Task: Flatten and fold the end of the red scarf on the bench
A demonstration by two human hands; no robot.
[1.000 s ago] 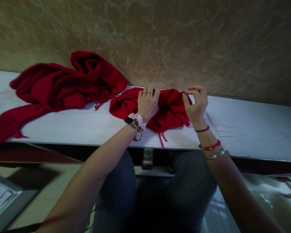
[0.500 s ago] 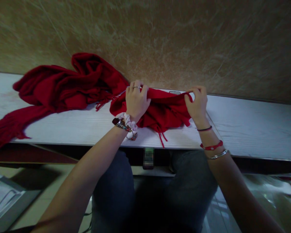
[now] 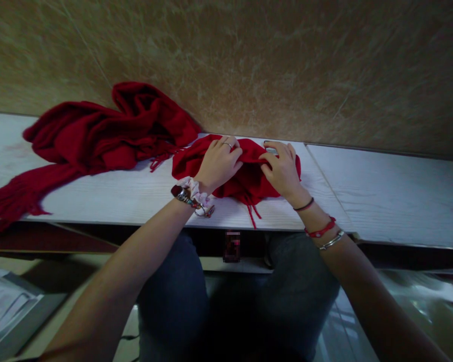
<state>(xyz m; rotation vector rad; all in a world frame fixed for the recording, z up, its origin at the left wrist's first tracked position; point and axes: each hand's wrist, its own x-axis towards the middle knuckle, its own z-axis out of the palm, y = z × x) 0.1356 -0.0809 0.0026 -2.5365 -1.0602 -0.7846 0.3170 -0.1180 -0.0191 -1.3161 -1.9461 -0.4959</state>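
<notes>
A red fringed scarf (image 3: 241, 183) lies bunched on the white wood-grain ledge in front of me, a few loose strands hanging toward the near edge. My left hand (image 3: 222, 162) is closed on the cloth near its middle, fingertips partly hidden in the folds. Close by on the right, my right hand (image 3: 281, 168) pinches the raised upper fold between thumb and fingers. To the left sits a larger heap of red fringed fabric (image 3: 94, 133); whether it joins the piece under my hands, I cannot tell.
The white ledge (image 3: 392, 196) runs along a brown marble-patterned wall (image 3: 249, 65). A small dark-edged rectangular item (image 3: 271, 150) shows behind my right hand. Below the ledge are my legs (image 3: 173, 296), a pixelated small object (image 3: 232, 247), and papers (image 3: 5, 306) at lower left.
My right hand has moved left toward my left hand, bringing the scarf's right edge inward. My left hand has shifted slightly right. The heap on the left looks the same.
</notes>
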